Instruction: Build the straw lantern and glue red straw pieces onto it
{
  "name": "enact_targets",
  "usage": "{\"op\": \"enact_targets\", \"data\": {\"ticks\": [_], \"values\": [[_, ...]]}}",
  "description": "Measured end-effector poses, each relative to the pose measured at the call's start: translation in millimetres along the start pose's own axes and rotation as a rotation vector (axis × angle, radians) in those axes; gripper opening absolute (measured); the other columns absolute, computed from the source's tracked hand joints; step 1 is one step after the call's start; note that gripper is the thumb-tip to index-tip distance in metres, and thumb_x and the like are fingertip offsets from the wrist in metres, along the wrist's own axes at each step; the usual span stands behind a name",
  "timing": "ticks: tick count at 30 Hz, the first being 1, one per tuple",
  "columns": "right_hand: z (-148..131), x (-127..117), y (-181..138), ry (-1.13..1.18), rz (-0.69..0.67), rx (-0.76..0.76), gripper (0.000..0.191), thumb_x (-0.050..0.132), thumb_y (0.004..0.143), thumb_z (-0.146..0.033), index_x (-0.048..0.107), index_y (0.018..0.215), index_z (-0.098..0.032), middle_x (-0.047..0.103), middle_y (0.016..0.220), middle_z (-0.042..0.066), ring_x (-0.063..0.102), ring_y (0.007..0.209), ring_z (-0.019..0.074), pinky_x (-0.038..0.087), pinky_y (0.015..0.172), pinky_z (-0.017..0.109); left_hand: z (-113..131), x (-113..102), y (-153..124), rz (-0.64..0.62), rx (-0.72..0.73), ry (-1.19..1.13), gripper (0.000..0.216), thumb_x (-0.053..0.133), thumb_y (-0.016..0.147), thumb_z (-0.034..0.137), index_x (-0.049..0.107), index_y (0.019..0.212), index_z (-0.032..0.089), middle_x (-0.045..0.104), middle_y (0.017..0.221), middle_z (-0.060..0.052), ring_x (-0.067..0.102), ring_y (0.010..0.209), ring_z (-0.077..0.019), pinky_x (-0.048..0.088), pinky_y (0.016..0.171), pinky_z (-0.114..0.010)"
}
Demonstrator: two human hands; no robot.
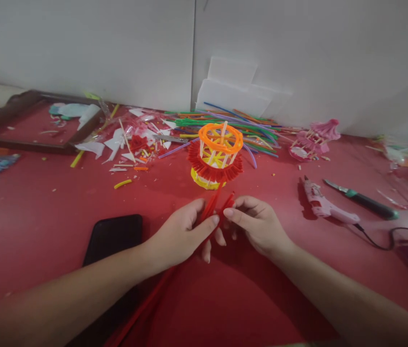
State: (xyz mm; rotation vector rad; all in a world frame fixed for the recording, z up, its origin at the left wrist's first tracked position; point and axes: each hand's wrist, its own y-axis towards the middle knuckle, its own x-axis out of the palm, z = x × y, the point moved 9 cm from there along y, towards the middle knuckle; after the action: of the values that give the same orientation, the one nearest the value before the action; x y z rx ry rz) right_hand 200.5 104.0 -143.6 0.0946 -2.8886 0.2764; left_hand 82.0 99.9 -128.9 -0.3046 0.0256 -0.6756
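Note:
My left hand (192, 231) is closed around a bunch of long red pipe cleaners (210, 206), whose tails trail down toward the table's near edge. With thumb and fingers my right hand (256, 221) pinches the red pipe cleaners' bent ends beside it. Just beyond both hands stands a small round carousel-like model (216, 166). An orange ring tops it, pale sticks form its posts, a ruffled red band circles the middle and yellow forms the base. Parts of the fingers on both hands are hidden behind the red strands.
A black phone (115, 236) lies left of my hands. At right are a pink glue gun (324, 202) with its cord and a craft knife (364, 200). Behind sit coloured pipe cleaners (185, 122), paper scraps (93, 148), a pink model (314, 140) and a dark wooden tray (19, 140).

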Motion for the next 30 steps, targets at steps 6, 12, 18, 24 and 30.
{"op": "enact_targets", "data": {"ticks": [6,12,18,24,30], "values": [[-4.4,-0.8,-0.5,0.033,0.013,-0.054,0.026,0.082,0.074,-0.036,0.064,0.071,-0.018,0.064,0.054,-0.004,0.056,0.044,0.0071,0.048,0.042,0.018,-4.4,2.8,-0.5,-0.030,-0.016,-0.038,0.019,0.048,0.098,0.035,0.049,0.101,0.017,0.069,0.082,-0.002,0.065,0.046,-0.0090,0.048,0.046,-0.018],[-3.9,-3.5,2.8,0.090,0.040,-0.054,0.025,0.084,0.071,-0.032,0.064,0.079,-0.019,0.065,0.063,-0.005,0.060,0.050,0.0079,0.053,0.047,0.020,-2.7,2.7,-3.7,-0.035,-0.011,0.008,0.019,0.046,0.099,0.035,0.048,0.104,0.017,0.069,0.078,-0.001,0.057,0.041,-0.0057,0.045,0.044,-0.017],[-10.9,-6.2,2.1,0.084,0.056,-0.150,0.032,0.085,0.069,-0.027,0.072,0.098,-0.023,0.070,0.068,-0.005,0.066,0.054,0.0098,0.058,0.053,0.023,-7.2,4.4,-1.1,-0.062,-0.012,-0.051,0.020,0.046,0.099,0.037,0.046,0.103,0.017,0.067,0.074,0.001,0.053,0.040,-0.0051,0.043,0.039,-0.016],[-17.4,-11.1,-6.4,-0.078,0.155,-0.214,0.017,0.079,0.078,-0.032,0.076,0.091,-0.022,0.073,0.063,-0.002,0.068,0.053,0.0118,0.060,0.057,0.026,-9.3,5.6,0.8,-0.090,0.006,-0.129,0.030,0.046,0.099,0.046,0.049,0.102,0.016,0.066,0.077,0.000,0.053,0.041,-0.0050,0.045,0.038,-0.016],[-13.0,-8.2,-5.7,-0.078,0.148,-0.163,0.016,0.078,0.077,-0.034,0.072,0.084,-0.020,0.068,0.056,-0.003,0.064,0.047,0.0110,0.057,0.052,0.024,-10.7,6.3,-0.1,-0.087,-0.028,-0.104,0.027,0.044,0.100,0.042,0.051,0.099,0.016,0.066,0.075,0.000,0.053,0.041,-0.0048,0.045,0.038,-0.016]]}}
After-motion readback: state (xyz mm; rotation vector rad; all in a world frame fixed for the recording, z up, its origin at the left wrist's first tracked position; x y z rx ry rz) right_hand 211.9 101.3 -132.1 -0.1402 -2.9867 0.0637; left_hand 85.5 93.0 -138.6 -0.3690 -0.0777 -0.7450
